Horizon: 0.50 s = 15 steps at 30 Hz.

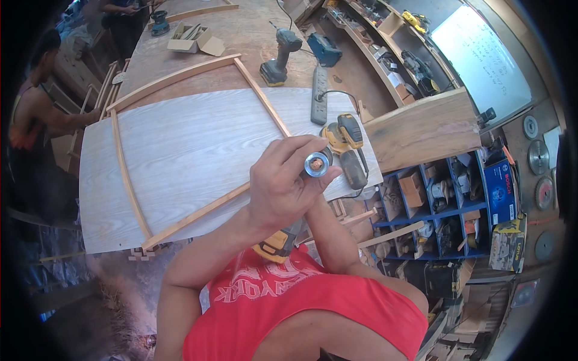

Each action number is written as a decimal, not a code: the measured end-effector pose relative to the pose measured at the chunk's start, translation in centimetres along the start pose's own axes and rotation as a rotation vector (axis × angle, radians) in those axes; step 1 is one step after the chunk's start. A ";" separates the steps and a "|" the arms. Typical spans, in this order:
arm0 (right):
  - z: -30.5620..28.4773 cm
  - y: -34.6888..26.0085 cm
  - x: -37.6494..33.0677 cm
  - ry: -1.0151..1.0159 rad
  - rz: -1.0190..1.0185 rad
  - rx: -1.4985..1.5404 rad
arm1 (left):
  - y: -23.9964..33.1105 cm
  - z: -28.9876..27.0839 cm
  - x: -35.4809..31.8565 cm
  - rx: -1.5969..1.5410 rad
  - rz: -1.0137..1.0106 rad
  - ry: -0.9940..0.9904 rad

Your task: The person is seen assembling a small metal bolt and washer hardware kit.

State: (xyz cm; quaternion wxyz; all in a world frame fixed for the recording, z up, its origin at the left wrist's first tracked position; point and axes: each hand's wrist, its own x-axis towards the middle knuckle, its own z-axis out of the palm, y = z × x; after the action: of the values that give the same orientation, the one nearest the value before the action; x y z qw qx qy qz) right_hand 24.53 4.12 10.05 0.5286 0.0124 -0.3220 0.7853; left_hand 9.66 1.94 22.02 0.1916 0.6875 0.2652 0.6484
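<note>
My left hand (283,174) is closed around the round, shiny metal nose (316,164) of what looks like a cordless drill, thumb and fingers pinching its sides. The nose points up at me, with a copper-coloured middle. Below the hand show the tool's grey grip and yellow battery (274,248), close to my red shirt. My right forearm (330,231) rises behind the left hand, which hides my right hand and its fingers. Just beyond is a yellow and black sander (343,133). A thin wooden frame (171,79) lies on the pale wood-grain panel (180,144).
Another drill (280,57) stands upright beyond the panel, near a grey power strip (319,96) with a cord. An open carton (194,41) sits farther back. Blue shelving (445,207) and a wooden board (421,129) are at right. A co-worker (45,114) stands at left.
</note>
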 end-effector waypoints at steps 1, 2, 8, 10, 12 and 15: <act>0.0 0.0 -0.1 -0.009 0.012 0.014 | 0.0 0.0 0.0 0.014 -0.001 -0.016; -0.1 0.1 -0.2 -0.018 0.024 0.033 | 0.0 -0.1 -0.1 0.013 -0.002 -0.012; -0.5 0.9 -1.0 -0.069 0.068 0.114 | 0.1 0.0 -0.1 0.025 -0.006 -0.024; -0.6 1.2 -1.1 -0.084 0.080 0.139 | 0.2 0.1 0.0 0.026 -0.002 -0.025; -0.7 1.4 -1.3 -0.101 0.091 0.162 | 0.2 0.2 0.1 0.011 -0.026 -0.029; -0.8 1.7 -1.6 -0.124 0.114 0.200 | 0.2 0.3 0.3 0.012 -0.026 -0.024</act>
State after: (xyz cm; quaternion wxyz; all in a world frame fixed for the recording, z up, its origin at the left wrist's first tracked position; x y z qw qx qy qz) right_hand 24.04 2.86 7.96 0.4583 0.0951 -0.2745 0.8400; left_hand 10.01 2.02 22.37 0.1988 0.6929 0.2756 0.6359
